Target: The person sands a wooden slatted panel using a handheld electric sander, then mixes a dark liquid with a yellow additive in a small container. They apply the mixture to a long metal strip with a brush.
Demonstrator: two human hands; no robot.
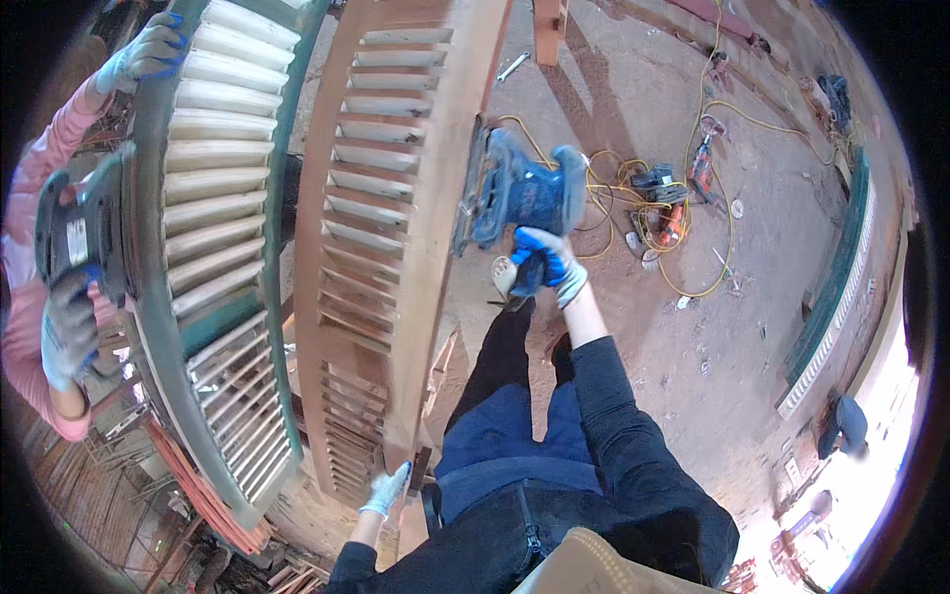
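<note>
Since the sander [534, 188] should be heavy, my right hand [554, 259] rightly wraps its handle [529, 274]; left hand's [387, 488] fingers seem straight.

My jacket [485, 525]: black, long-sleeved, front metal-toned zip [531, 532] with dangling pull. My right sleeve [618, 426]: dark, plain, creased, ending short of the glove. My left sleeve [351, 569]: matching dark cloth. My right glove [562, 269]: pale knit, vivid blue coating over the fingers. My left glove [384, 490]: pale grey-blue, blue at the fingertips. My trousers [485, 416]: blue at the thighs, near-black below. My cap brim [574, 569]: beige, curved, dotted stitching along the edge, dark lettering.
</note>
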